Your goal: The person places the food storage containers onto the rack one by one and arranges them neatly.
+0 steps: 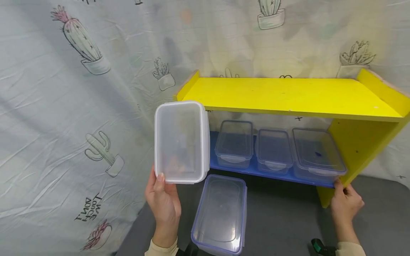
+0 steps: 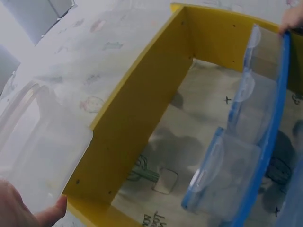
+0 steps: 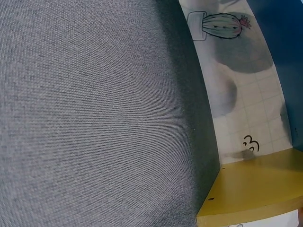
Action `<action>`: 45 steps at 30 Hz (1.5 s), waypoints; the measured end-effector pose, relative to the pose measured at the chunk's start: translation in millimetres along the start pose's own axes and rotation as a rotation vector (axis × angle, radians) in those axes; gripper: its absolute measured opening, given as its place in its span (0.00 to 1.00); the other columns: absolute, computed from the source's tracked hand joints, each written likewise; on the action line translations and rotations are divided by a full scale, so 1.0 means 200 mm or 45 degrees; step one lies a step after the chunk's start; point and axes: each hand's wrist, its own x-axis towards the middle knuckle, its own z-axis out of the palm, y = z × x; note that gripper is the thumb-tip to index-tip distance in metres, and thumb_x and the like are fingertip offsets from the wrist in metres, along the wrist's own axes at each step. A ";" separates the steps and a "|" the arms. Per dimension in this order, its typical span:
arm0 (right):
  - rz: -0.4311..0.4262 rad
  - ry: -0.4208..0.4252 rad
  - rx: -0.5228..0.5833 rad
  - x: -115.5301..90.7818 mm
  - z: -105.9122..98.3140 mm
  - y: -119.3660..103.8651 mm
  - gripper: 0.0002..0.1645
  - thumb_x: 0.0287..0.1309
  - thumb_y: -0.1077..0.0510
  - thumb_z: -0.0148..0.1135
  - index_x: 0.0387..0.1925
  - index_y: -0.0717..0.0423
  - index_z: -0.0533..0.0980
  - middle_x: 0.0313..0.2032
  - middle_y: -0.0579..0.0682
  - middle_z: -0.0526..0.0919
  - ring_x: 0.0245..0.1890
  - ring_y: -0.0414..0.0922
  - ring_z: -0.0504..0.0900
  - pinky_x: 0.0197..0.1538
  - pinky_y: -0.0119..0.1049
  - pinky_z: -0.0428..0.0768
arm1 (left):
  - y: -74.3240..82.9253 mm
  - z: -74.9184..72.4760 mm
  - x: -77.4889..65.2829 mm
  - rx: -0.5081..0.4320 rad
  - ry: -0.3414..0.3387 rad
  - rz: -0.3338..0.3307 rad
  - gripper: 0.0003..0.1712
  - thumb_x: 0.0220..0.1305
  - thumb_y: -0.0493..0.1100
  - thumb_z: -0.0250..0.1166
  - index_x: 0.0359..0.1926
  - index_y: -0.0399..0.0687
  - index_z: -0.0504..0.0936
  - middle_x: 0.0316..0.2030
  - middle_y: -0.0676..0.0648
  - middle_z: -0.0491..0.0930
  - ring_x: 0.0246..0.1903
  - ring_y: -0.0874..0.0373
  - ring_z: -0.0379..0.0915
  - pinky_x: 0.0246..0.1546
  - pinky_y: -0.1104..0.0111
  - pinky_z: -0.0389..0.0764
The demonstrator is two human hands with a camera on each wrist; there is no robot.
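My left hand (image 1: 164,202) holds up a clear plastic food container (image 1: 180,142) with a white rim, its thumb over the lower edge. The container is tilted so its broad face turns toward the head camera, left of the yellow shelf unit (image 1: 288,94). My right hand (image 1: 346,202) grips the front right corner of the blue shelf board (image 1: 234,170), by the yellow side panel (image 1: 355,149). In the left wrist view the left thumb (image 2: 52,213) lies near the container's edge. The right wrist view shows no hand, only the blue board's underside (image 3: 284,61) and yellow panel.
Three lidded clear containers, left (image 1: 235,140), middle (image 1: 273,147) and right (image 1: 318,149), stand on the blue board. A larger blue-rimmed container (image 1: 221,213) sits on the grey surface (image 1: 278,213) in front. A cactus-print cloth (image 1: 128,106) hangs behind.
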 end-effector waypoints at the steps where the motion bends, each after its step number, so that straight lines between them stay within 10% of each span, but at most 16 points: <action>1: -0.006 -0.003 -0.004 0.00 0.00 0.00 0.15 0.62 0.44 0.61 0.20 0.24 0.75 0.13 0.13 0.66 0.16 0.21 0.62 0.21 0.20 0.58 | 0.00 0.01 0.01 0.007 -0.006 -0.002 0.23 0.67 0.31 0.48 0.61 0.30 0.72 0.49 0.43 0.82 0.45 0.55 0.81 0.50 0.64 0.80; 33: 0.004 -0.008 0.002 0.01 0.01 0.01 0.17 0.62 0.44 0.61 0.31 0.51 0.85 0.15 0.10 0.67 0.18 0.18 0.65 0.23 0.16 0.60 | 0.02 0.28 0.27 0.236 -0.063 -0.071 0.20 0.69 0.40 0.57 0.58 0.34 0.76 0.45 0.45 0.81 0.41 0.57 0.80 0.36 0.66 0.85; 45: 0.054 -0.033 0.017 0.02 0.00 0.02 0.10 0.62 0.45 0.61 0.26 0.36 0.83 0.15 0.11 0.68 0.18 0.20 0.66 0.23 0.15 0.62 | 0.07 0.37 0.37 0.313 -0.082 -0.202 0.22 0.71 0.45 0.58 0.59 0.36 0.75 0.48 0.44 0.80 0.45 0.54 0.82 0.40 0.61 0.84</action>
